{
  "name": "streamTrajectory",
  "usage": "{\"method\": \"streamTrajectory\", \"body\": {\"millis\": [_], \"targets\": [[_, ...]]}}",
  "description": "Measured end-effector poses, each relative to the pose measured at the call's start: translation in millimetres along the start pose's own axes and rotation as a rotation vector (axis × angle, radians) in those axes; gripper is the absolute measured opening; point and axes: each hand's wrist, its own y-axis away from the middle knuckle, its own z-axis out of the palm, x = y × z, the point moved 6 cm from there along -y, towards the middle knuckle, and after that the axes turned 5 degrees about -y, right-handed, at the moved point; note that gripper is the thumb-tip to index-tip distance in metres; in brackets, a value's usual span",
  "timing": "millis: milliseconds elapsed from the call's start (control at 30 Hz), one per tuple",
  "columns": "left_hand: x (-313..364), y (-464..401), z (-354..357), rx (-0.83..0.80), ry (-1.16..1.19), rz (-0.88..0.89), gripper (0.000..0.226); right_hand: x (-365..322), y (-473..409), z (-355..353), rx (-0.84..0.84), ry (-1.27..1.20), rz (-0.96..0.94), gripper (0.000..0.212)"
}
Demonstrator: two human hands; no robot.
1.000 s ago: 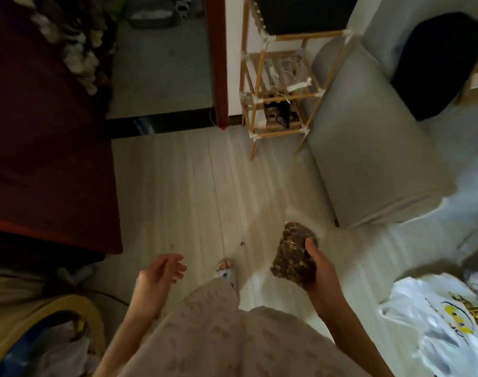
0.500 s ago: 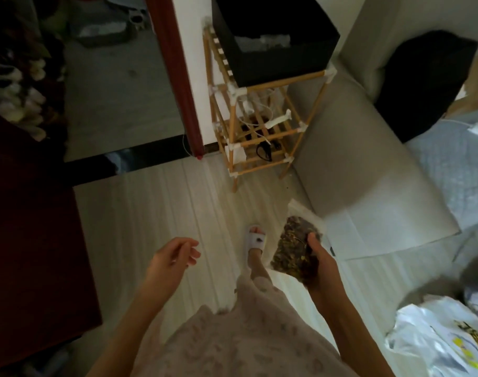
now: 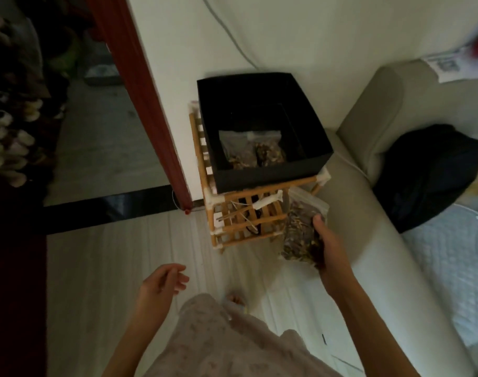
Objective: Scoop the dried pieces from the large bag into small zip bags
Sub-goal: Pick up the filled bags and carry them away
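Note:
My right hand point(image 3: 332, 247) grips a small clear zip bag point(image 3: 300, 227) filled with brown dried pieces, held upright in front of a wooden rack point(image 3: 246, 213). An open black box point(image 3: 262, 170) stands on top of the rack, just above and left of the held bag. Inside the box lie other filled zip bags point(image 3: 252, 148). My left hand point(image 3: 161, 284) hangs free over the floor with loosely curled fingers, holding nothing. The large bag is not in view.
A grey sofa point(image 3: 373, 240) runs along the right, with a dark bundle point(image 3: 428, 175) on it. A red door frame point(image 3: 140, 104) stands left of the rack. Shoes point(image 3: 12, 126) crowd the far left. Pale wooden floor point(image 3: 110, 268) lies underfoot.
I have walked toward the rack, and the black box's inside has come into view. My right hand has carried the filled zip bag forward and up, close to the box.

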Motion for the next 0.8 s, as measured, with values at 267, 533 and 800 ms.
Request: {"method": "streamTrajectory", "body": {"millis": [267,533,800], "targets": [[61,-110,30,-0.03,-0.078,0.098,0.025,-108,-84,53,-0.082,0.129,-0.245,0.029],[136,-215,44,-0.056,-0.097,0.242,0.039,-163,-201,103,-0.065,0.811,-0.278,0.038],[158,-248,59,0.079,-0.069,0.191,0.05,-133,-260,101,-0.08,1.066,0.053,0.053]]}}
